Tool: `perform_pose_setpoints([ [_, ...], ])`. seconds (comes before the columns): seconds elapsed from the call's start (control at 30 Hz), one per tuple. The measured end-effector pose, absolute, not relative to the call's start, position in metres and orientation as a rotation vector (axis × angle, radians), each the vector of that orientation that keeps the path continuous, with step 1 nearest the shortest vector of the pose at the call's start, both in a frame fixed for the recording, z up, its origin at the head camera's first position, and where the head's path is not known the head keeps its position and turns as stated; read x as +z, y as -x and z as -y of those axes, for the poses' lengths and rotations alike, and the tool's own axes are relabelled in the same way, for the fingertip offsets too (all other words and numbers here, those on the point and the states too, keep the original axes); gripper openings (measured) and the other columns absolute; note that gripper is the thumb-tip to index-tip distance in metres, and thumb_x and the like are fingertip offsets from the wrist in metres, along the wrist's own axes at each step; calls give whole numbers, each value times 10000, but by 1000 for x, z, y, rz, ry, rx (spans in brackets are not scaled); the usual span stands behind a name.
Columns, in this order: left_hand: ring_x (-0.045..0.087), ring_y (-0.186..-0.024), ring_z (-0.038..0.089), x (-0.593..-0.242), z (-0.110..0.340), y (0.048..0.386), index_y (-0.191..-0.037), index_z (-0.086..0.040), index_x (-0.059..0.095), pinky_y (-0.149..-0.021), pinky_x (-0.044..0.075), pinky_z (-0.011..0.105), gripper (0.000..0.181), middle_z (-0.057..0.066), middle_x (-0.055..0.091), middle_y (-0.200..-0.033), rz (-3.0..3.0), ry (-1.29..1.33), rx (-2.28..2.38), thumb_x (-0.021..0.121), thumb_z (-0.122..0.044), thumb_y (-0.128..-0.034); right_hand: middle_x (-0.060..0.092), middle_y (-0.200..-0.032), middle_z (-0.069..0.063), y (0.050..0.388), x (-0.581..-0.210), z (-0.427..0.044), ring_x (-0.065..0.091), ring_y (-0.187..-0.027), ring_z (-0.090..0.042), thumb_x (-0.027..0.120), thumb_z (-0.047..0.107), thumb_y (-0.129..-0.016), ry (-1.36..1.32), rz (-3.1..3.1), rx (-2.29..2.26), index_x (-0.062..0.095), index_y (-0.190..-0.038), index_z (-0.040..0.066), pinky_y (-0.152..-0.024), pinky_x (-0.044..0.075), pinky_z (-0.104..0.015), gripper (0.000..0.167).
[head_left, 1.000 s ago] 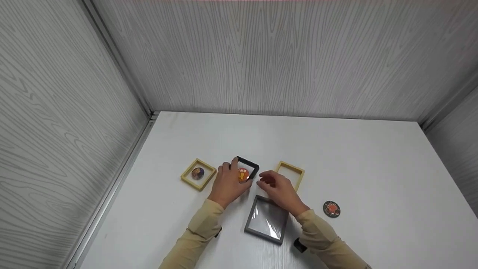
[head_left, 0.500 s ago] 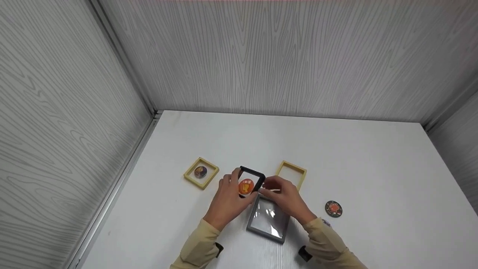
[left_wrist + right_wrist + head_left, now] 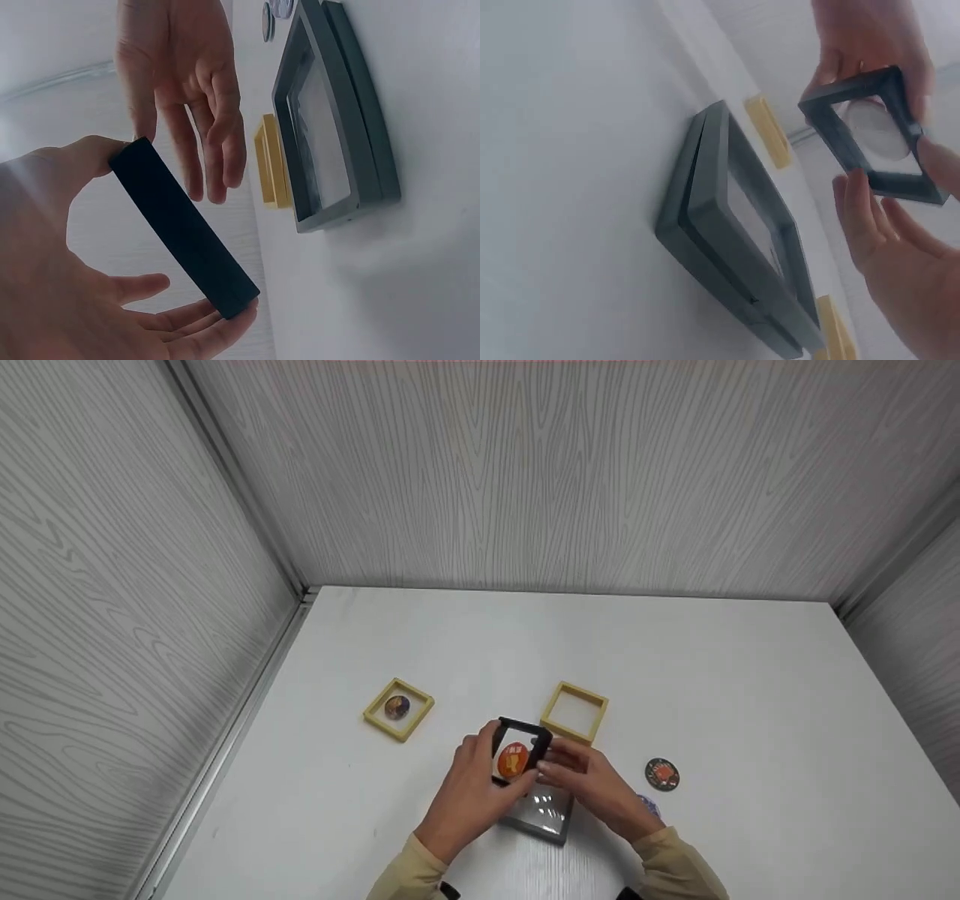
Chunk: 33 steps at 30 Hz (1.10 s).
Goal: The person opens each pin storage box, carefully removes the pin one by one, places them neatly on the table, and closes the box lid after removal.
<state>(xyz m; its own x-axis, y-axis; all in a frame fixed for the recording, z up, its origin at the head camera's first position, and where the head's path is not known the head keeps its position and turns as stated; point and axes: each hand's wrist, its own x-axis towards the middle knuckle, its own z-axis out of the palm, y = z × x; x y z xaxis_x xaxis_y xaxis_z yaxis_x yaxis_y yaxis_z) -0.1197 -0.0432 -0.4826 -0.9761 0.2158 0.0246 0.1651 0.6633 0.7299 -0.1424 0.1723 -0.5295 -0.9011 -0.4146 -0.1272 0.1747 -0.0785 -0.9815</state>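
A small square black frame (image 3: pixel 543 746) with a clear middle is held up in front of me, tilted. In it sits a round orange badge (image 3: pixel 514 760). My left hand (image 3: pixel 469 799) grips the frame by opposite edges, thumb at one end and fingertips at the other, as the left wrist view shows. My right hand (image 3: pixel 600 787) has its thumb and fingertips on the frame's right side. Below both hands lies a larger grey frame (image 3: pixel 529 829), partly hidden by them. Its two halves stand slightly apart along one side (image 3: pixel 705 180).
A yellow frame (image 3: pixel 381 726) holding a dark round badge (image 3: pixel 397 707) lies to the left. Another yellow frame (image 3: pixel 585 691) lies beyond my right hand. To the right are a dark badge with a red centre (image 3: pixel 662 774) and a blue one (image 3: pixel 649 805), partly covered by my wrist.
My left hand has lifted the black frame and brought it toward me and to the right, over the grey frame. My right hand has come to its right side. The blue badge has come into view.
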Motion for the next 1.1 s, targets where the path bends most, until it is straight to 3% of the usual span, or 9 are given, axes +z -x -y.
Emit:
perform_pose_setpoints([
  [0.47,507,-1019,184,-473,30,107,-1508,-184,321,-874,488,404,867,85,510,-1205,-2732,-386,1254,623,-671,-858,390,-1507,-236,137,-537,-189,425,-1368,-322,556,71,-1007,359,-1421,-2147,231,-1544,-38,-1088,370,-412,637],
  [0.73,547,-1023,191,-470,20,97,-1476,-208,340,-894,493,397,832,47,498,-1172,-2678,-446,1267,597,-699,-855,285,-1565,-236,130,-537,-198,404,-1380,-339,512,22,-993,442,-1290,-2163,269,-1572,100,-1083,371,-440,632],
  [1.1,544,-1026,179,-474,13,87,-1366,-177,354,-894,502,369,739,47,473,-1198,-2649,-482,1271,641,-633,-860,336,-1536,-267,126,-542,-204,374,-1389,-389,556,-43,-939,585,-1278,-2190,331,-1527,-8,-1074,379,-447,631],
])
